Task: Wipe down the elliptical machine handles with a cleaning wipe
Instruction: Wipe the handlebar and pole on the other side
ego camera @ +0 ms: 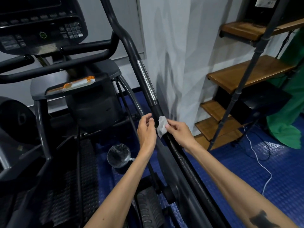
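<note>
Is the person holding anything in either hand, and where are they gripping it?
The right hand pinches a crumpled white wipe by its right edge, against the black handle bar. The left hand holds nothing, its fingers loosely curled beside the bar.

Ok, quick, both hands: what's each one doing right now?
Left hand: fingers curled beside the handle, holding nothing visible.
Right hand: pinching the wipe against the handle.
</note>
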